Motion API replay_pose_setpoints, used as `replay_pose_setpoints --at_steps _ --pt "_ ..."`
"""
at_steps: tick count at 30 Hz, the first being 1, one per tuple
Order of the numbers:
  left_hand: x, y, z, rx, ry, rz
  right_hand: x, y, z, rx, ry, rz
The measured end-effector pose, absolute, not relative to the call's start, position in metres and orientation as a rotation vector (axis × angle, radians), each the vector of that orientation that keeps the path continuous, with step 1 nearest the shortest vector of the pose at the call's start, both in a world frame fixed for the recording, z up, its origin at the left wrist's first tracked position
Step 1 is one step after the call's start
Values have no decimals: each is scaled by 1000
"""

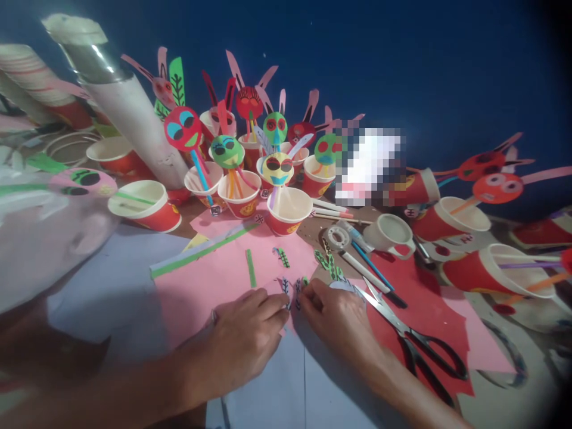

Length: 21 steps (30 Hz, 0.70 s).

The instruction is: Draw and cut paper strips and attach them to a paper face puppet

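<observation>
both hands (252,333) (337,313) touch small patterned strips (285,286); scissors (404,329) lie nearby on red paper (431,298).

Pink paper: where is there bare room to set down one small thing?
Bare pink paper lies left of the short green strip, between the long one and the left hand. The bluish sheet between the forearms also looks free. Crowded: the back, with paper cups, and beyond and beside the right hand, with tape and scissors.

Leaf pieces (285,285): three or more, 6 o'clock
Scissors (404,329): one pair, 4 o'clock
Mug (388,243): one, 3 o'clock
Cups (290,224): at least ten, 9 through 3
</observation>
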<state>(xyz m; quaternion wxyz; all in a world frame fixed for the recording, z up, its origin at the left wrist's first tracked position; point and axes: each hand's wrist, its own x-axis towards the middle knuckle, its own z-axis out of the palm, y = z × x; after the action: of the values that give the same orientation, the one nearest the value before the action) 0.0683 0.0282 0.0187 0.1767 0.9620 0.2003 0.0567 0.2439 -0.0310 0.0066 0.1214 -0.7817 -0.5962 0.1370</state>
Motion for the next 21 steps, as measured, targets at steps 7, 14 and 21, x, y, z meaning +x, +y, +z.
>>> replay_pose_setpoints --at_steps 7,14,21 --pt "70 29 19 2704 562 216 243 -33 3 -2227 -1804 294" --pt "69 31 16 2692 545 247 259 -41 9 -1966 -1739 427" --pt "70 32 17 2673 554 190 268 -54 1 -1624 -2062 92"
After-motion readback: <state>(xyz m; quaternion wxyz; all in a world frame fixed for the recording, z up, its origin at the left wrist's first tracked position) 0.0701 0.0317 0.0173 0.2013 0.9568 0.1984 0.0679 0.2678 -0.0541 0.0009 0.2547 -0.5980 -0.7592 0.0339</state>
